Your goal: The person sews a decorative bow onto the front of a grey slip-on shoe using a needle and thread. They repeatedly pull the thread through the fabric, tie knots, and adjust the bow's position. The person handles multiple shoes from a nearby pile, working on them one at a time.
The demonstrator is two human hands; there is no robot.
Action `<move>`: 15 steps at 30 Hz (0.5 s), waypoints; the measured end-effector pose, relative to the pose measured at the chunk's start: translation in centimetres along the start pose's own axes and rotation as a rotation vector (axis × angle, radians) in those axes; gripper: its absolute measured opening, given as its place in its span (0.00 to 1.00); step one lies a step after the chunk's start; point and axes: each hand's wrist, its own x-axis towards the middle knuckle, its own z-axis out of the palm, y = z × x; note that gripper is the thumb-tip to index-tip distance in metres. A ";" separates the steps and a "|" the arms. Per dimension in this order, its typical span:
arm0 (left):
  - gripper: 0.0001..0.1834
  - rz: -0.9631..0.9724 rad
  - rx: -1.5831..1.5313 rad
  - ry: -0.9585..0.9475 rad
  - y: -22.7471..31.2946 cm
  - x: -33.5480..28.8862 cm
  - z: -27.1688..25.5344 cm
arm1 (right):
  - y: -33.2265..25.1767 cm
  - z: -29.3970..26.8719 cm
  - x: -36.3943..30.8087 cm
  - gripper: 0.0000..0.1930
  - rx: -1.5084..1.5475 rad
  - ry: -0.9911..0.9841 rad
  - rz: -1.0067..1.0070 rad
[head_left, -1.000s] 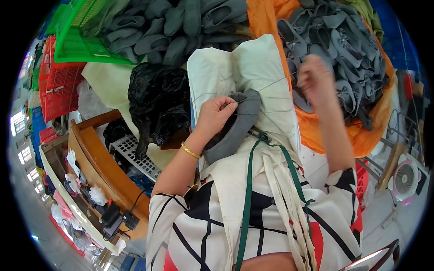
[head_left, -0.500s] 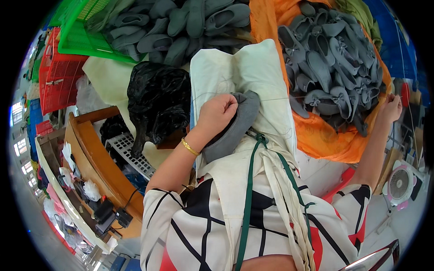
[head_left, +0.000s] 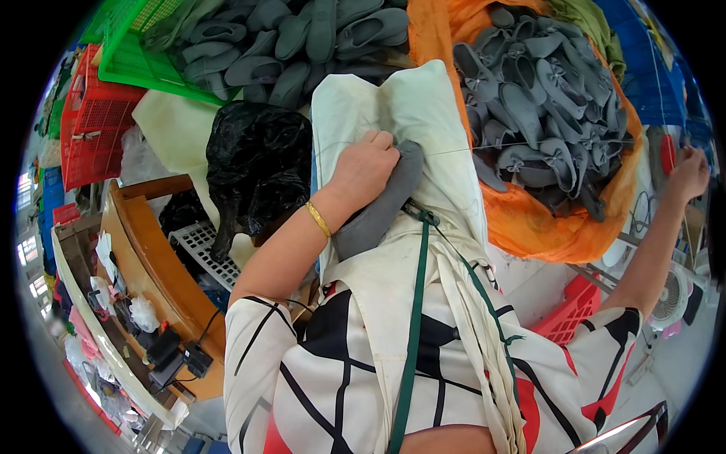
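Observation:
On the pale cloth (head_left: 423,98) over my lap lies a grey fabric slip-on shoe (head_left: 378,216), tilted on its side. My left hand (head_left: 367,170) is closed on its upper edge, fingers curled over the opening. A thin thread (head_left: 529,145) runs taut from the shoe out to the right, passing over the orange sack. Far out at the right, my right hand (head_left: 690,172) is held up with fingers pinched on the thread's end. Whether a needle is between those fingertips is too small to make out.
Grey shoes with bows (head_left: 548,98) fill an orange cloth sack (head_left: 605,238) at the right. Plain grey shoes (head_left: 302,38) are heaped beside a green crate (head_left: 140,72). A black plastic bag (head_left: 261,155), wooden drawer table (head_left: 151,265), red basket (head_left: 571,310) and fan (head_left: 669,299) stand around.
My right hand has moved farther out to the right and a little down, drawing the thread longer. My left hand stays on the shoe, and the whole view has shifted slightly.

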 end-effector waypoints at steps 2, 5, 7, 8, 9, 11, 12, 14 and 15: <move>0.04 -0.015 0.011 -0.015 -0.1 0.2 0.6 | 1.5 -3.2 4.5 0.14 -0.081 0.070 -0.105; 0.04 -0.116 -0.101 0.058 0.6 0.4 0.6 | 2.5 -5.9 7.5 0.13 -0.173 0.119 -0.208; 0.04 -0.278 -0.284 0.061 0.2 -0.6 0.6 | 1.4 -1.8 0.6 0.13 -0.338 -0.162 -0.212; 0.05 -0.350 -0.383 0.064 0.0 -0.9 0.9 | 1.1 0.0 -2.7 0.16 -0.421 -0.324 -0.206; 0.06 -0.403 -0.424 0.082 -0.2 -1.5 1.0 | -2.2 3.3 -10.7 0.15 -0.094 -0.480 -0.149; 0.07 -0.446 -0.567 0.120 -0.2 -1.0 1.9 | -2.9 5.3 -18.7 0.11 0.200 -0.895 0.149; 0.08 -0.484 -0.570 0.130 -0.6 -1.7 2.0 | -8.0 6.9 -24.3 0.10 0.053 -1.066 0.156; 0.08 -0.518 -0.610 0.145 -0.8 -2.0 2.4 | -12.3 8.4 -30.5 0.10 0.032 -1.215 -0.463; 0.08 -0.527 -0.633 0.148 -0.9 -2.1 2.7 | -13.8 9.0 -32.8 0.08 -0.084 -1.355 -0.550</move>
